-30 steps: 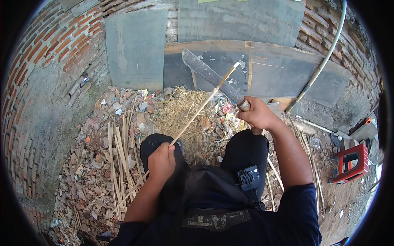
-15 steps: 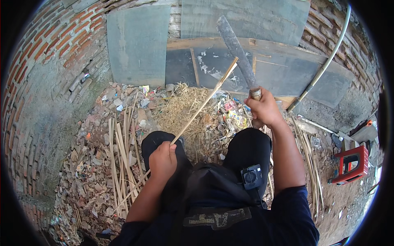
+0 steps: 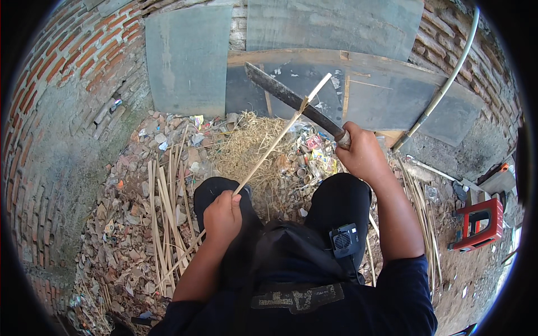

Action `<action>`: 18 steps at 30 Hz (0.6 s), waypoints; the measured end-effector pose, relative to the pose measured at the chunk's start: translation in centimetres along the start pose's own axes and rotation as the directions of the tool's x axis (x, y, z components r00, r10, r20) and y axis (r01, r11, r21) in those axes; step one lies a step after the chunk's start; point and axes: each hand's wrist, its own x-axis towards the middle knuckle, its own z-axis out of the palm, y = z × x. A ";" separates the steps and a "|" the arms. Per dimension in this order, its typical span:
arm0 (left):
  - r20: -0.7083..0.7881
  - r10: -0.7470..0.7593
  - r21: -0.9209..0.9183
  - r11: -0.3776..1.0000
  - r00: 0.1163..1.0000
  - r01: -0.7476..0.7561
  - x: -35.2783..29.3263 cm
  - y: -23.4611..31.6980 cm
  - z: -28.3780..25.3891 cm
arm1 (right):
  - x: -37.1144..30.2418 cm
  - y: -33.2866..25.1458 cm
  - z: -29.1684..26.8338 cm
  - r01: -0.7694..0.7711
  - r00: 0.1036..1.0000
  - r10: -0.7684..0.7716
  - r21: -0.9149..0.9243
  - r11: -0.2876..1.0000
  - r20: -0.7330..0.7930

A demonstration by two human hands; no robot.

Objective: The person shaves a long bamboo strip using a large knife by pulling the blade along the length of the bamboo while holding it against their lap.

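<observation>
My left hand [image 3: 222, 217] is closed round a long, thin bamboo strip [image 3: 270, 151] that slants up and away to the right, its lower end running back past my wrist. In my right hand [image 3: 361, 150] is the handle of a machete [image 3: 280, 93] with a dark, worn blade. The blade points up to the left and crosses the strip near its far end, where a pale, freshly cut stretch shows. A bit of shaving sticks out at that crossing.
Bamboo strips lie in bundles on the left [image 3: 162, 207] and right [image 3: 423, 224]. Ahead is a heap of shavings [image 3: 246, 147] among rubble and litter. Grey boards [image 3: 189, 61] lean on a brick wall. A red stool [image 3: 479, 225] stands at right, near a leaning pipe [image 3: 443, 92].
The machete has swung from pointing up, right of the strip, to lying leftward across it. The strip's far end now looks pale and narrower. My left hand has hardly moved.
</observation>
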 end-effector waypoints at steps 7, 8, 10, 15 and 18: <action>0.011 -0.003 0.018 1.000 1.000 0.003 0.1 0.3 -0.2 | -0.3 0.6 0.2 -0.347 0.909 0.244 0.289 0.892 0.338; 0.016 0.006 0.020 1.000 1.000 -0.006 0.1 0.4 -0.1 | -0.3 1.0 0.5 -0.107 0.994 0.103 0.095 0.990 0.044; -0.002 0.001 0.013 1.000 1.000 -0.001 0.0 0.2 -0.2 | 0.4 0.3 -0.7 -0.237 0.970 0.229 0.124 0.964 0.076; 0.007 -0.011 0.015 1.000 1.000 0.011 0.0 0.3 -0.3 | -0.4 0.2 -0.2 -0.374 0.900 0.244 0.354 0.857 0.361; 0.019 -0.019 0.012 1.000 1.000 0.019 -0.2 0.2 -0.4 | -0.5 1.0 -0.8 -0.328 0.884 0.143 0.373 0.868 0.444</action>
